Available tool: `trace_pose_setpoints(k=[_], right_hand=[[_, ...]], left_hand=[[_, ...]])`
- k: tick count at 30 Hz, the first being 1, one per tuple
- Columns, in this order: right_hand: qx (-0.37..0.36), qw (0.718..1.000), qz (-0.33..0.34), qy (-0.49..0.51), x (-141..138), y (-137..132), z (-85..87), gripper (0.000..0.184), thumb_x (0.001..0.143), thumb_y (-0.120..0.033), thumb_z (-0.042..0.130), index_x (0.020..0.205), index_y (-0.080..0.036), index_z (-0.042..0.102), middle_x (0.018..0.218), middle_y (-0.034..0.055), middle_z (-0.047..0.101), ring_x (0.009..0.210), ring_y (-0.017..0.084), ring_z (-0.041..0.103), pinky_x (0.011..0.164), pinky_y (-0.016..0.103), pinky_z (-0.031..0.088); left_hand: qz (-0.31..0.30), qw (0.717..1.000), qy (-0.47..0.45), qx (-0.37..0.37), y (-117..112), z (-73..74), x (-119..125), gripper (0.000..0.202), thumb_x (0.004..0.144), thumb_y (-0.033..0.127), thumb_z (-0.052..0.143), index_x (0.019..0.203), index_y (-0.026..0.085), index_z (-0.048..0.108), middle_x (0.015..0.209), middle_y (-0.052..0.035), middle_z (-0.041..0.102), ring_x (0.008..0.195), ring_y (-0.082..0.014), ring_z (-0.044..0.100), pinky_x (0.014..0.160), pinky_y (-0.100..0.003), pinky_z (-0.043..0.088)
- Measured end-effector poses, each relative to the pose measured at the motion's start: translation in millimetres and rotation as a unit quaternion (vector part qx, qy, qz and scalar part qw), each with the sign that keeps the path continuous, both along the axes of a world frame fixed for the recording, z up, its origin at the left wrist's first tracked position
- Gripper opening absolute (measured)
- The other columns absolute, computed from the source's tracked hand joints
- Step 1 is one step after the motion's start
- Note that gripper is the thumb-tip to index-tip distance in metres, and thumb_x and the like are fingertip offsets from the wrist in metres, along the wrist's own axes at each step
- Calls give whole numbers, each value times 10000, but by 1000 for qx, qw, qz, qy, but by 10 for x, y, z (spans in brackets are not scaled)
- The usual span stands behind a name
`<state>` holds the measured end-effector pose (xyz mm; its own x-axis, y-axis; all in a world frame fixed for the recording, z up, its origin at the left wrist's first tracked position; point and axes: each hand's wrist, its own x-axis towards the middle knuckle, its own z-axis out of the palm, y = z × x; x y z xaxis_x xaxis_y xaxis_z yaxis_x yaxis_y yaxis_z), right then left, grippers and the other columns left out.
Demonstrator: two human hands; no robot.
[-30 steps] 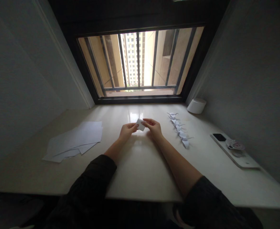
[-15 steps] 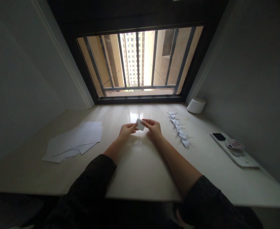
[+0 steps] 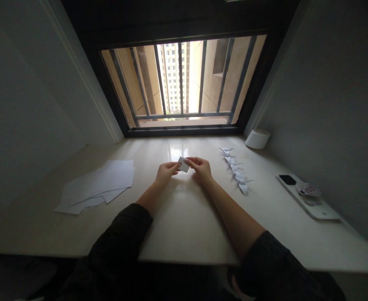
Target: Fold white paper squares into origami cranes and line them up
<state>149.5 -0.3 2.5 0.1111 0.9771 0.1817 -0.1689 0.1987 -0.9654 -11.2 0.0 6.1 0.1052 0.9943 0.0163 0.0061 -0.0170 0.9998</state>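
Between my two hands is a small white folded paper [image 3: 183, 165], roughly square and tilted onto a corner. My left hand [image 3: 167, 171] pinches its left corner between thumb and fingers. On the opposite side, my right hand [image 3: 202, 167] grips the right corner the same way. Both hands are held above the pale sill, near its middle. To the right of them, several folded paper cranes [image 3: 235, 169] stand in a slanting row. The fingers hide part of the paper's edges.
Loose white paper sheets [image 3: 99, 182] lie overlapping at the left. On the right are a phone [image 3: 306, 198] with a round grip on its back and a white cylindrical object [image 3: 257, 139] by the wall. A barred window [image 3: 184, 83] closes off the far side of the sill [image 3: 184, 225].
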Motion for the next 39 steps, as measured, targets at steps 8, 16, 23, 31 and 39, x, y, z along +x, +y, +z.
trace_pose_setpoints(k=[8, 16, 23, 31, 39], right_hand=[[6, 1000, 3, 7, 1, 21, -12, 414, 564, -439, 765, 856, -149, 714, 783, 84, 715, 707, 194, 635, 680, 316, 483], [3, 989, 12, -148, 63, 86, -80, 424, 576, -546, 712, 749, -159, 703, 641, 20, 625, 544, 126, 516, 488, 244, 405], [4, 985, 14, -170, 92, 92, -90, 418, 576, -566, 696, 643, -154, 682, 559, 5, 557, 499, 108, 461, 432, 224, 349], [-9, 984, 75, -163, 120, 106, -131, 410, 584, -549, 691, 643, -144, 672, 557, -11, 580, 516, 103, 472, 509, 230, 349], [-14, 989, 32, -146, 123, 48, -78, 412, 536, -553, 729, 553, -155, 624, 496, -33, 530, 482, 95, 442, 497, 237, 318]], left_hand=[[-40, 994, 102, 17, 7, 11, -13, 417, 671, 493, 692, 849, 116, 715, 782, -128, 714, 755, -225, 677, 579, -256, 483], [-34, 996, 75, 25, -32, 64, -9, 484, 676, 533, 670, 904, 107, 704, 820, -136, 715, 797, -237, 680, 603, -257, 480], [-55, 995, 82, 21, -6, 36, -14, 490, 671, 549, 664, 878, 106, 707, 824, -141, 714, 790, -240, 681, 595, -262, 479], [-75, 989, 125, 31, 32, 26, -49, 441, 693, 531, 654, 855, 126, 713, 788, -123, 717, 734, -217, 680, 581, -254, 472], [-61, 983, 165, 43, 37, 96, -73, 390, 704, 504, 651, 840, 145, 718, 747, -100, 718, 700, -205, 681, 514, -222, 436]])
